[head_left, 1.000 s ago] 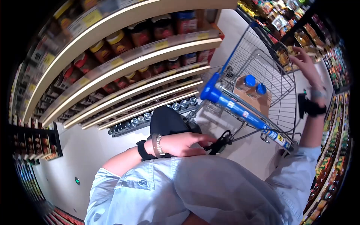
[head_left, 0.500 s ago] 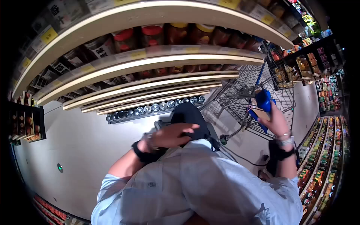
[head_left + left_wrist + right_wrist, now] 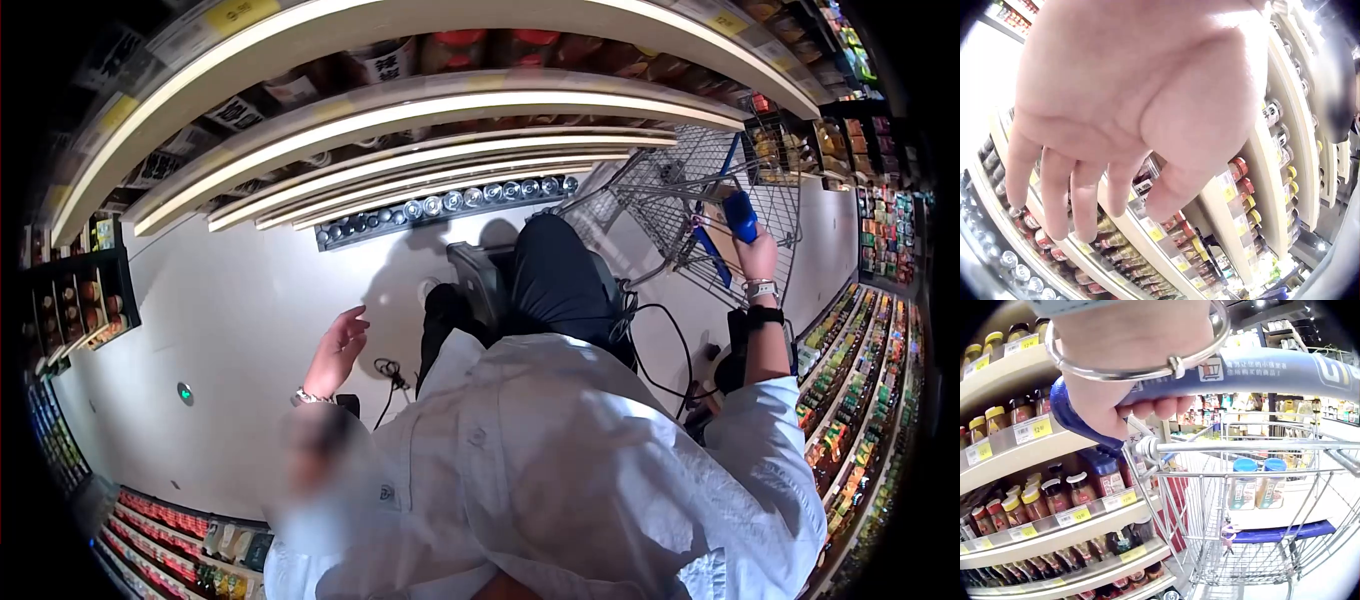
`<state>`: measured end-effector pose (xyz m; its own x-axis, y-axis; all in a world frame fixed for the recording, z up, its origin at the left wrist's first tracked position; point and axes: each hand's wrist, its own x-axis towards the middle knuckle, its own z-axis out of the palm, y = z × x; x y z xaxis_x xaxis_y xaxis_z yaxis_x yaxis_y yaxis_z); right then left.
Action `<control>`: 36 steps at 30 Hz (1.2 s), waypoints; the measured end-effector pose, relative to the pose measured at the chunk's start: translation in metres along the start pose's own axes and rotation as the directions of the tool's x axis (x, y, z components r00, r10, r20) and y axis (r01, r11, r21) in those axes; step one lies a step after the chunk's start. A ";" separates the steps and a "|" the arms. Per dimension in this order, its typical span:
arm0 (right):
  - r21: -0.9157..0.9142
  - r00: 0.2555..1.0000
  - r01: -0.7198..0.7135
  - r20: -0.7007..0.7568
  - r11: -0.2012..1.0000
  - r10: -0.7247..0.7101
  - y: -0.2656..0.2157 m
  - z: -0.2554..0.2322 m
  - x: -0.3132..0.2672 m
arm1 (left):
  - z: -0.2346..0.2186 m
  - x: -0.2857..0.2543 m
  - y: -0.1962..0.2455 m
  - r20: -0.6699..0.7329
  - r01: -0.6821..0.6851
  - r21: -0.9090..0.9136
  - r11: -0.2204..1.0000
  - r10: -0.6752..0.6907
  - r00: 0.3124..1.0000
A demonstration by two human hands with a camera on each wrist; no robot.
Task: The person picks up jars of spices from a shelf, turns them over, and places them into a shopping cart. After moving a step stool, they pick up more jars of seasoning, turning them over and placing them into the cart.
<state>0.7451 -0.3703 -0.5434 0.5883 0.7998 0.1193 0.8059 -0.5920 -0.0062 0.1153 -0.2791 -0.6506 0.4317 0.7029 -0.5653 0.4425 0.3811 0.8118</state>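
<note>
My right hand (image 3: 758, 255) grips the blue handle (image 3: 1260, 372) of a wire shopping cart (image 3: 1210, 519), its fingers curled under the bar in the right wrist view. Inside the cart, two jars with blue lids (image 3: 1244, 487) stand side by side. Out to my left in the head view, my left hand (image 3: 335, 355) hangs free over the floor and holds nothing. Its palm and loosely spread fingers fill much of the left wrist view, with shelves of jars (image 3: 1129, 259) behind them.
A long shelf unit (image 3: 440, 105) with several tiers of jars runs along the front. More stocked shelves (image 3: 850, 410) line the right side, and a dark display rack (image 3: 80, 300) stands at left. Black cables (image 3: 660, 310) hang near my legs above the pale floor (image 3: 230, 300).
My right hand has come down from beyond the cart's side onto its handle. My left hand has swung from before my body out to the left. The head view has turned.
</note>
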 end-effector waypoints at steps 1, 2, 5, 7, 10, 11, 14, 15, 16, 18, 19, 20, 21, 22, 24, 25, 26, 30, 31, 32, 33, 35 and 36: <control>-0.018 1.000 -0.012 0.014 1.000 0.012 0.005 0.002 0.003 | -0.003 -0.002 -0.002 -0.024 -0.013 -0.005 1.000 0.013 1.000; -0.037 0.999 -0.023 0.027 0.999 0.024 0.007 0.003 0.005 | -0.005 -0.004 -0.005 -0.023 -0.005 -0.009 1.000 0.005 1.000; -0.055 0.999 -0.050 0.015 0.997 0.050 0.011 0.006 0.008 | -0.009 -0.008 -0.014 -0.062 -0.041 -0.057 0.998 0.037 0.997; -0.074 0.999 -0.046 0.018 0.996 0.048 0.018 0.009 0.011 | -0.010 -0.010 -0.018 -0.062 -0.034 -0.082 0.996 0.029 0.998; -0.107 0.997 -0.067 0.025 0.992 0.070 0.015 0.006 0.014 | -0.012 -0.014 -0.018 -0.059 -0.034 -0.088 0.996 0.029 0.998; -0.124 0.995 -0.088 0.032 0.988 0.092 0.012 0.004 0.014 | -0.013 -0.015 -0.017 -0.056 -0.037 -0.072 0.997 0.033 0.998; -0.168 0.993 -0.115 0.012 0.979 0.118 0.003 0.001 0.013 | -0.015 -0.019 -0.009 -0.073 0.023 -0.039 0.999 -0.026 0.997; -0.199 0.992 -0.113 0.027 0.974 0.120 0.002 0.000 0.014 | -0.015 -0.019 -0.008 -0.067 0.023 -0.031 0.999 -0.025 0.997; -0.195 0.991 -0.123 0.026 0.973 0.131 0.004 0.002 0.014 | -0.017 -0.020 -0.006 -0.047 0.016 -0.062 0.998 -0.019 0.999; -0.185 0.995 -0.093 0.012 0.978 0.097 0.009 0.005 0.014 | -0.018 -0.022 -0.005 -0.017 0.010 -0.082 0.997 -0.012 1.000; -0.183 0.996 -0.087 0.011 0.979 0.091 0.018 0.010 0.016 | -0.019 -0.021 -0.006 -0.013 -0.011 -0.087 0.996 0.010 1.000; -0.179 0.994 -0.104 0.007 0.978 0.107 0.019 0.010 0.016 | -0.020 -0.019 -0.004 -0.009 -0.034 -0.091 0.995 0.033 0.999; -0.161 0.995 -0.100 0.013 0.982 0.104 0.016 0.008 0.014 | -0.021 -0.017 0.000 0.001 -0.041 -0.077 0.996 0.042 0.999; -0.143 0.995 -0.097 0.018 0.985 0.101 0.014 0.006 0.013 | -0.022 -0.015 0.006 0.008 -0.042 -0.094 0.995 0.043 0.999; -0.155 0.995 -0.089 0.031 0.984 0.095 0.016 0.007 0.014 | -0.026 -0.009 0.015 0.028 -0.048 -0.097 0.994 0.051 0.998; -0.159 0.993 -0.102 0.041 0.982 0.110 0.018 0.008 0.015 | -0.029 -0.006 0.020 0.032 -0.049 -0.071 0.996 0.052 0.998; -0.162 0.991 -0.116 0.049 0.980 0.125 0.017 0.008 0.015 | -0.032 -0.001 0.025 0.036 -0.053 -0.044 0.998 0.054 0.998; -0.177 0.988 -0.141 0.039 0.974 0.150 0.009 0.004 0.014 | -0.037 0.015 0.046 0.079 -0.077 0.030 0.997 0.074 0.994; -0.173 0.986 -0.157 0.035 0.972 0.165 0.009 0.004 0.013 | -0.038 0.019 0.052 0.087 -0.101 0.049 0.994 0.097 0.991; -0.161 0.983 -0.163 0.054 0.973 0.174 0.008 0.003 0.013 | -0.039 0.023 0.057 0.095 -0.125 0.069 0.990 0.118 0.988; -0.147 0.981 -0.169 0.072 0.975 0.181 0.007 0.001 0.013 | -0.038 0.027 0.062 0.105 -0.132 0.080 0.988 0.124 0.987; -0.139 0.980 -0.175 0.076 0.975 0.186 0.010 0.002 0.012 | -0.037 0.034 0.071 0.135 -0.147 0.172 0.974 0.125 0.983; -0.138 0.981 -0.164 0.081 0.977 0.176 0.012 0.002 0.012 | -0.038 0.038 0.073 0.146 -0.156 0.183 0.971 0.130 0.981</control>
<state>0.7620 -0.3675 -0.5444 0.7242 0.6887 0.0352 0.6819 -0.7228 0.1119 0.1345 -0.2022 -0.6070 0.5957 0.6515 -0.4698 0.5061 0.1498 0.8494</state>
